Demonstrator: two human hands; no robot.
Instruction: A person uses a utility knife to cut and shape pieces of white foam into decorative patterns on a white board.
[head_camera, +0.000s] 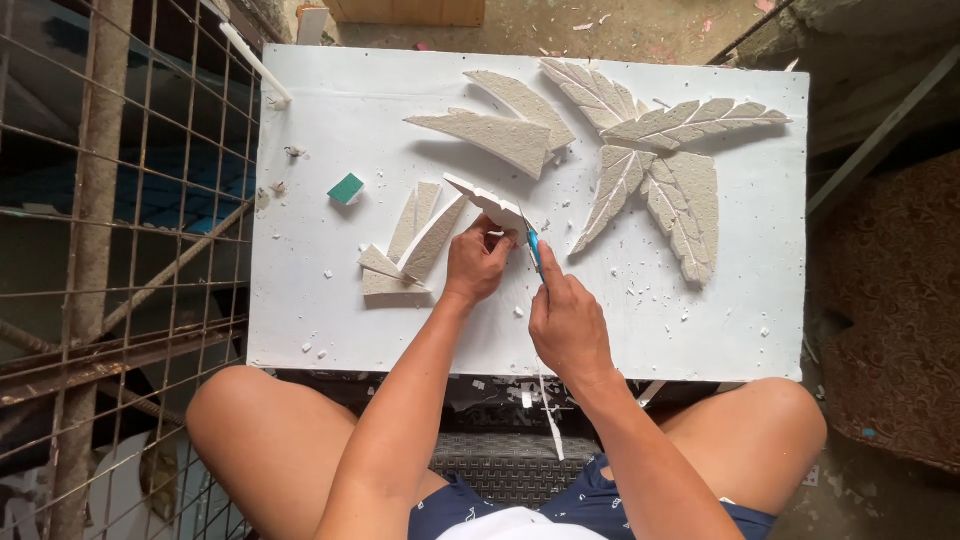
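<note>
A view from above looks down on a seated person with bare knees and dark blue shorts, working at a white rectangular foam board (330, 300) laid flat as a work surface. The person's left hand (478, 262) is clenched around the near end of a white, pointed foam strip (487, 203), holding it tilted up off the board, with the fingers curled under the piece and the thumb on top. The person's right hand (567, 322) grips a small craft knife with a teal blue handle (535, 250), the fingers wrapped tight about it; the blade end meets the foam strip just beside the left hand's fingertips. The two hands are close together, near the middle of the board. To the left of the left hand lies a fan of flat, narrow white foam offcuts (410, 250), overlapping one another on the board. Further left, well apart from the hands, sits a small green rectangular block (346, 188). Toward the far edge of the board rest two large curved, pointed foam pieces with a rough grainy surface (505, 125), one partly over the other. To the right of these lies a cluster of carved foam leaves with raised veins (655, 150), spreading out from a shared centre. Small white foam crumbs (650, 300) are scattered over the board. On the left side of the view stands a rusty metal wire grid (120, 250).
</note>
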